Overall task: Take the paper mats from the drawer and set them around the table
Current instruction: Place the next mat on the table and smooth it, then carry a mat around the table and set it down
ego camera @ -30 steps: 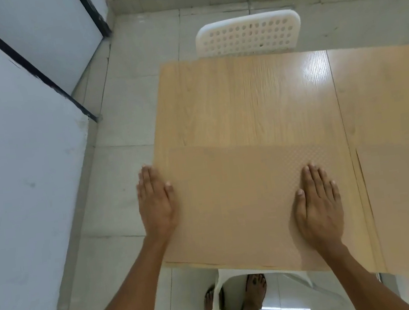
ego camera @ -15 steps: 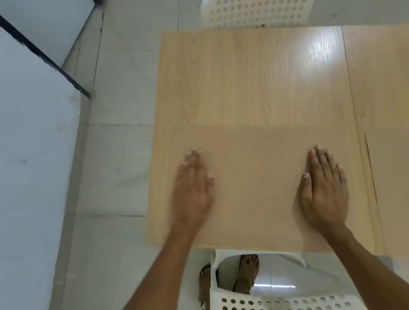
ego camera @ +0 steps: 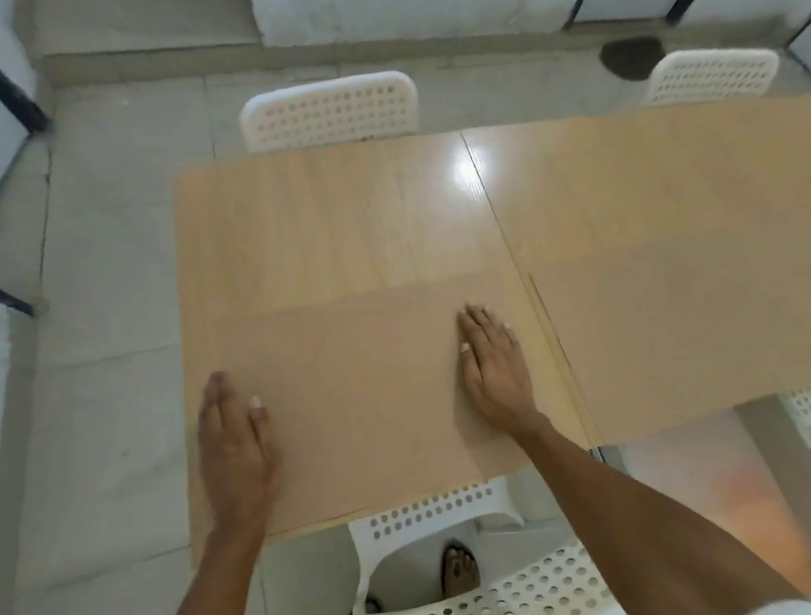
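Observation:
A brown paper mat (ego camera: pixel 368 393) lies flat on the near left part of the light wooden table (ego camera: pixel 332 224). My left hand (ego camera: pixel 234 446) rests palm down on the mat's left edge, fingers together. Palm down on the same mat's right side is my right hand (ego camera: pixel 495 368). A second paper mat (ego camera: pixel 702 327) lies on the near right part of the table, beside the first. Neither hand holds anything.
A white perforated chair (ego camera: pixel 328 112) stands at the far side, another (ego camera: pixel 709 75) at the far right. A third white chair (ego camera: pixel 460 602) is tucked at the near edge below my arms, with my feet under it. White panels with black frames line the left and back.
My left hand slid from the table's left edge onto the mat, then back toward the mat's left side. The camera tilted up and right, showing more of the table and a second far chair.

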